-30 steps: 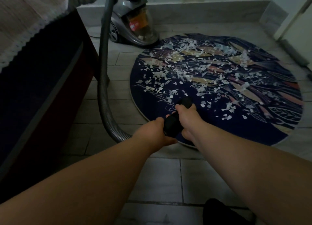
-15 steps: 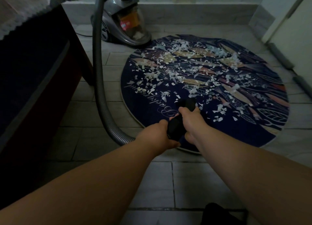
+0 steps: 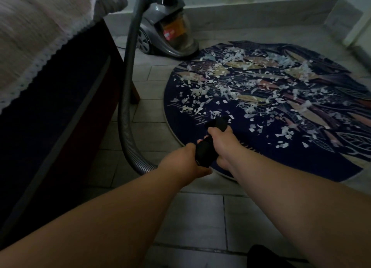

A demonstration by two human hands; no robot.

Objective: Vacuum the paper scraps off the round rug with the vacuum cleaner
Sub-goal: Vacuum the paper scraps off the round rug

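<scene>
Round rug (image 3: 267,163): flat, dark navy pile with a printed leaf pattern in tan and rust and a pale edge, lying on a grey tiled floor (image 3: 192,217). Paper scraps (image 3: 220,91): small, white, ragged flakes, thick across the rug's far and middle parts and thinner toward its near edge. Vacuum cleaner (image 3: 168,26): a rounded silver-grey canister with a clear dust bin, an orange label and a spoked wheel, standing on the tiles just beyond the rug's far-left edge. Its ribbed grey hose (image 3: 128,83) drops beside the rug's left side and bends into a black, matte handle (image 3: 206,147), whose tip is over the rug's near-left part, next to the closest scraps. The left hand (image 3: 180,163) grasps the handle's rear end; the right hand (image 3: 222,143) is wrapped round it further forward. Left of the rug stands a dark cabinet (image 3: 50,127) under a lace-edged cloth (image 3: 30,46). Against half a second ago, both grips are unchanged, the scrap cover looks the same, and the view has swung left, showing more cloth.
</scene>
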